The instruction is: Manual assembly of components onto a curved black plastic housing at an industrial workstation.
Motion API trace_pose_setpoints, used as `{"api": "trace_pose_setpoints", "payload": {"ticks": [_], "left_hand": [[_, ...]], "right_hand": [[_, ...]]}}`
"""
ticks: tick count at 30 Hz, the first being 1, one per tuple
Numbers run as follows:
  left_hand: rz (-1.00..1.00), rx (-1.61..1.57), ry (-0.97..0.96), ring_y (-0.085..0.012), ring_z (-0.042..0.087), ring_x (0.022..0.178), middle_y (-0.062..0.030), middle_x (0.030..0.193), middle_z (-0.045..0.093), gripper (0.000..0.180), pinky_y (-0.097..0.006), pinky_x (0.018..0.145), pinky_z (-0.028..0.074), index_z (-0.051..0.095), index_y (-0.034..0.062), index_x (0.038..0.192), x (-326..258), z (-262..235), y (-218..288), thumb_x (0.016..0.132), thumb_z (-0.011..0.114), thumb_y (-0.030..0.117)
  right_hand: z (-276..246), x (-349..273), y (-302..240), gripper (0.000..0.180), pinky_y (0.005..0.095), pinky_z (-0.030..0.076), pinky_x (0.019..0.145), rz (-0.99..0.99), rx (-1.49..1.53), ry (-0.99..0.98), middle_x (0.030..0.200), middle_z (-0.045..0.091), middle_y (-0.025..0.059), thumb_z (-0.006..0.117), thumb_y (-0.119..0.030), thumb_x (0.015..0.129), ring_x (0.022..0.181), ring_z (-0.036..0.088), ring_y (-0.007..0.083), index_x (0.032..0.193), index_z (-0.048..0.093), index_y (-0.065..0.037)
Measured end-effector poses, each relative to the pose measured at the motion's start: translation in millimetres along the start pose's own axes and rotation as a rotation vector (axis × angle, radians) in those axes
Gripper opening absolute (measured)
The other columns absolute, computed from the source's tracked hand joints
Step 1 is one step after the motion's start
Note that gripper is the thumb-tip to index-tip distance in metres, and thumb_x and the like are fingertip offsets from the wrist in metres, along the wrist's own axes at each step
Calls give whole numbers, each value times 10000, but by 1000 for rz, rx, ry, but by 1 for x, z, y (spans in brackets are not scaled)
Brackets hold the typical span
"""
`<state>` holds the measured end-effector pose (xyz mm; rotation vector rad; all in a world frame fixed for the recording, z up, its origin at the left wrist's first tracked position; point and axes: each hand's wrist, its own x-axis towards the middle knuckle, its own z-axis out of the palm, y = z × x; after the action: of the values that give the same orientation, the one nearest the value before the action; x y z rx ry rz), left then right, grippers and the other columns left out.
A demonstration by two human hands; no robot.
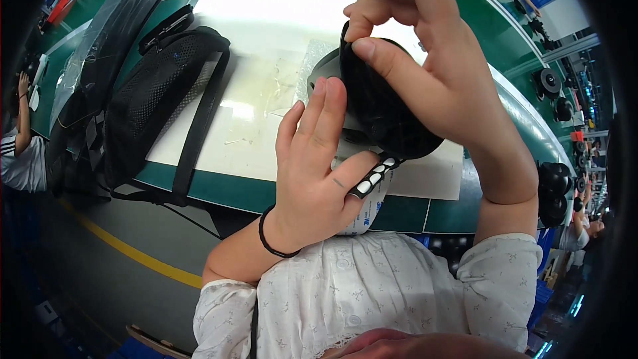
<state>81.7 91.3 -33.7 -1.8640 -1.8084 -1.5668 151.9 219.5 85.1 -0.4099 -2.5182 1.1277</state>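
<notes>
My right hand (438, 66) grips a round black speaker part with a mesh face (385, 110), thumb pressed on its front and fingers curled over its top edge. My left hand (316, 166) lies flat against the part's left side, fingers straight and together, thumb tucked under a black strip with white buttons (373, 176). A grey rim (323, 66) shows behind the black disc. A strip of white backing paper (365, 216) hangs below my left palm. Both hands are raised above the white mat (266, 40) on the green table (219, 189).
A black mesh backpack (156, 100) and a plastic-wrapped dark bag (106, 40) lie on the table's left. Black round speaker parts (553, 193) sit at the right on a conveyor edge. Another person (20, 153) sits far left; others stand at the upper right. A yellow floor line (126, 249) runs below.
</notes>
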Motion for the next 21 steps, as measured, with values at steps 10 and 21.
{"api": "trace_pose_setpoints", "payload": {"ticks": [10, 21], "left_hand": [[-10, 11, -4, -389, 327, 1216, -246, 1343, 282, 100, -458, 948, 246, 619, 95, 710, 2, -2, 2, 617, 641, 126], [18, 105, -67, -402, 296, 1223, -283, 1366, 186, 190, -389, 962, 269, 641, 91, 713, -1, -3, 1, 560, 753, 78]], "right_hand": [[0, -31, 1, 403, 318, 249, 928, -355, -761, 91, 1007, 604, 72, 585, -7, 729, 945, 562, 157, 1118, 497, -67], [-43, -45, 86, 167, 332, 328, 923, -24, 57, 305, 1216, 456, 89, 537, -222, 840, 1100, 441, 204, 884, 573, -66]]}}
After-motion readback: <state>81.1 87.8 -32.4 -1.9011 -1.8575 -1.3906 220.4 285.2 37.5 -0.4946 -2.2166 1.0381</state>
